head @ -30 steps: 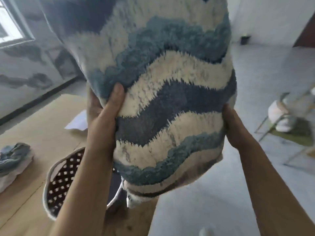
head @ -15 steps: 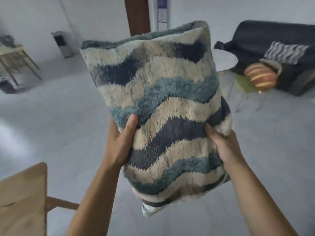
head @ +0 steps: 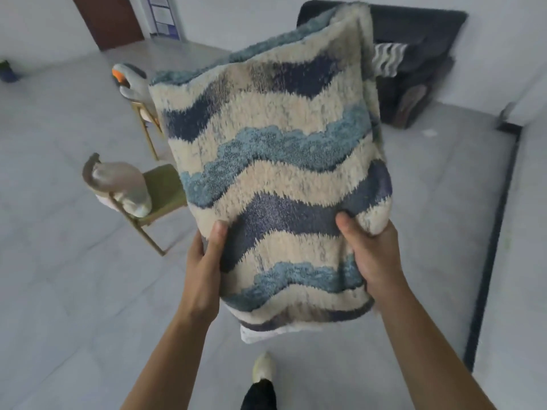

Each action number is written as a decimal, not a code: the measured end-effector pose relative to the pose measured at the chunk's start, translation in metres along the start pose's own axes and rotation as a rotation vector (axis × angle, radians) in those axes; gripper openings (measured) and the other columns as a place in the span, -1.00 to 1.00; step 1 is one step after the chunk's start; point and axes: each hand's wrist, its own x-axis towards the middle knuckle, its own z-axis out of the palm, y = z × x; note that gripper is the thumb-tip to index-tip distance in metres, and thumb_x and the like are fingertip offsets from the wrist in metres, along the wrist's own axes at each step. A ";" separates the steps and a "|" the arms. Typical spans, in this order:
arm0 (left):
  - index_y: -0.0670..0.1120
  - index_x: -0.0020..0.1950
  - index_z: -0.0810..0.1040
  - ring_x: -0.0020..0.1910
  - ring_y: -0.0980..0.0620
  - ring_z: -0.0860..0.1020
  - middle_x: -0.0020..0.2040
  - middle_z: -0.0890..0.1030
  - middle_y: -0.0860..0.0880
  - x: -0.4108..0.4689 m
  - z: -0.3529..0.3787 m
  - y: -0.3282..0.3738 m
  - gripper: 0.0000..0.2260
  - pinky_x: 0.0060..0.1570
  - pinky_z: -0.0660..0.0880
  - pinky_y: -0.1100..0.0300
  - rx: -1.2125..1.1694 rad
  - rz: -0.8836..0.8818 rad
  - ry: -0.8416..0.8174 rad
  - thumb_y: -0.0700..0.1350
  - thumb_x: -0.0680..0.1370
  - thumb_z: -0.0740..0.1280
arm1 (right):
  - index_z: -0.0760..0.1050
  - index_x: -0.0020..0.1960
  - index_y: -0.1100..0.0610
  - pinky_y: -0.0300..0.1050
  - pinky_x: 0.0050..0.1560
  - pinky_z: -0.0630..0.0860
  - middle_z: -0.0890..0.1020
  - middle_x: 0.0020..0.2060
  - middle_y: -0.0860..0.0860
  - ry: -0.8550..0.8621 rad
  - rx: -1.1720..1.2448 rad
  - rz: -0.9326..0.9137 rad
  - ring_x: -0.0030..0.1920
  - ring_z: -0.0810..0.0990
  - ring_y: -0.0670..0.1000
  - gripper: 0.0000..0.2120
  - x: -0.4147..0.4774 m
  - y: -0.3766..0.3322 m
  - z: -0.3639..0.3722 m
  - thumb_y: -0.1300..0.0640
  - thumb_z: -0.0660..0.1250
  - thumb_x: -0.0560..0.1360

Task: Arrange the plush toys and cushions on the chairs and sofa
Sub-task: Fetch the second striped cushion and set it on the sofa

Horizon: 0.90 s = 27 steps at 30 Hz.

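The cushion [head: 275, 173], cream with wavy dark-blue and teal bands, is held upright in the air in front of the person, above the grey floor [head: 74, 291]. The left hand [head: 207, 261] grips its lower left edge, thumb on the front and fingers behind. The right hand [head: 373, 255] grips the lower right edge the same way.

Behind the cushion at upper right stands a dark sofa [head: 420, 34], partly hidden by it, with a striped cushion [head: 387, 59] on it. To the left, a green chair [head: 165, 187] carries a pale plush toy [head: 118, 184]. Farther back, a second chair [head: 145, 115], half covered by the held cushion, bears a grey plush toy [head: 130, 81] with an orange patch. A shoe [head: 263, 366] shows on the floor below.
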 end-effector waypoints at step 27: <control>0.04 0.44 0.52 0.19 -0.04 0.69 0.25 0.69 -0.02 0.575 0.617 -0.062 -0.09 0.11 0.66 0.00 -0.074 -0.204 -0.328 0.51 0.21 0.46 | 0.59 0.13 -0.08 -0.11 0.02 0.62 0.75 -0.07 -0.21 0.484 -0.034 0.160 -0.04 0.72 -0.14 -0.52 0.654 0.031 -0.321 -0.22 0.46 0.25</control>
